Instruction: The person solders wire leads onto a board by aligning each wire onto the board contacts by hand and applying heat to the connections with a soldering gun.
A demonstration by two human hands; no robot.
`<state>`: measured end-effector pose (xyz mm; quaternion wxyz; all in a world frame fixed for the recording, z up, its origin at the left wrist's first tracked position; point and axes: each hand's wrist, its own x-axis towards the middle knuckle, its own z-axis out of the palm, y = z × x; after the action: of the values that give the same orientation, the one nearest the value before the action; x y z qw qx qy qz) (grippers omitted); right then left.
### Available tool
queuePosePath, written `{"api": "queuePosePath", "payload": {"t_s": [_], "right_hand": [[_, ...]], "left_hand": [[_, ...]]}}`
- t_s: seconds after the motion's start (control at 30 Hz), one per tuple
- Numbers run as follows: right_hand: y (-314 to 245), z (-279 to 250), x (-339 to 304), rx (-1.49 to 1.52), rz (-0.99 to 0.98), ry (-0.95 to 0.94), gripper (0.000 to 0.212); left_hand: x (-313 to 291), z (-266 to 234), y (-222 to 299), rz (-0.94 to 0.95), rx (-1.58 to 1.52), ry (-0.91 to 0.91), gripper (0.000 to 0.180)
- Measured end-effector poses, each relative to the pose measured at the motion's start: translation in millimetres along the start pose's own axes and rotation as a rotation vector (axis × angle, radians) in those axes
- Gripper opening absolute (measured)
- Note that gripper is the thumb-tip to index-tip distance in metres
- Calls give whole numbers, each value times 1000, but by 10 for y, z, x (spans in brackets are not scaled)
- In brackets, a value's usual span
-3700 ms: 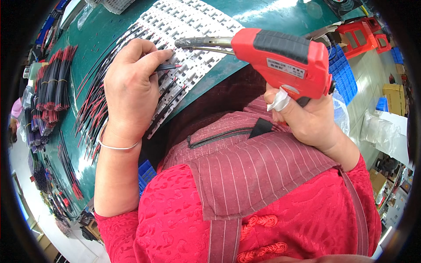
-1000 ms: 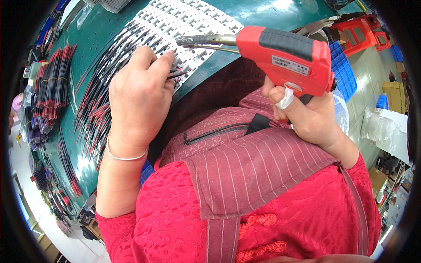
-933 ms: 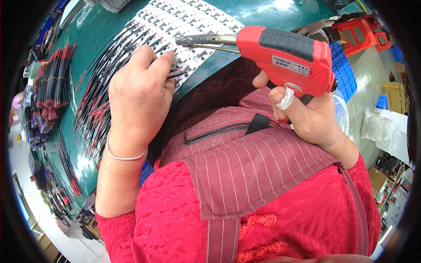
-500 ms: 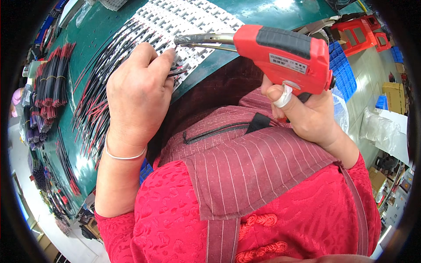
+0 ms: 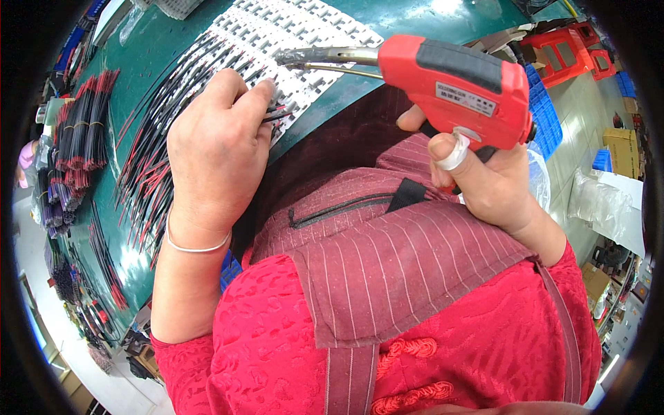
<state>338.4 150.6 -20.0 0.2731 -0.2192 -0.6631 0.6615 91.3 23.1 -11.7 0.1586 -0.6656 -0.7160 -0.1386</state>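
Observation:
My right hand [image 5: 494, 176], with white tape around the thumb, is wrapped around the handle of a red and black soldering gun [image 5: 453, 90]. The gun's dark tip [image 5: 294, 57] points left over rows of small white parts [image 5: 277, 28] laid out on the bench. Beside the tip, my left hand [image 5: 218, 142] is closed in a pinch at the edge of the rows. Short ends of red and black wires [image 5: 278, 114] stick out past its curled fingers; its fingertips are partly hidden. Many thin black and red wires [image 5: 149, 149] fan out from the white parts, under and left of that hand.
Tied bundles of black and red wires [image 5: 86, 124] lie on the green bench [image 5: 145, 52] at the left. A few loose wires [image 5: 104, 256] are nearer me. Blue crates [image 5: 545, 114], red plastic frames [image 5: 564, 55] and a cardboard box [image 5: 621, 152] stand at the right.
The soldering gun has moved slightly right with my right hand, and its tip has drawn away from my left fingertips. My right index finger has stretched out from the trigger area. My left hand is nearly still.

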Motion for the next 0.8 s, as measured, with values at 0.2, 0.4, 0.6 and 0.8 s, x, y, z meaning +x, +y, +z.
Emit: {"api": "queuePosePath", "payload": {"t_s": [0.2, 0.4, 0.6, 0.8], "right_hand": [[70, -94, -22, -78, -44, -75, 29], [29, -90, -35, -101, 69, -85, 23], [-14, -16, -8, 27, 31, -12, 26], [-4, -65, -12, -30, 91, -74, 25]], "left_hand": [[11, -18, 0, -11, -30, 24, 28], [27, 16, -45, 23, -8, 73, 27], [52, 25, -70, 30, -52, 106, 26], [53, 34, -90, 23, -70, 112, 25]]}}
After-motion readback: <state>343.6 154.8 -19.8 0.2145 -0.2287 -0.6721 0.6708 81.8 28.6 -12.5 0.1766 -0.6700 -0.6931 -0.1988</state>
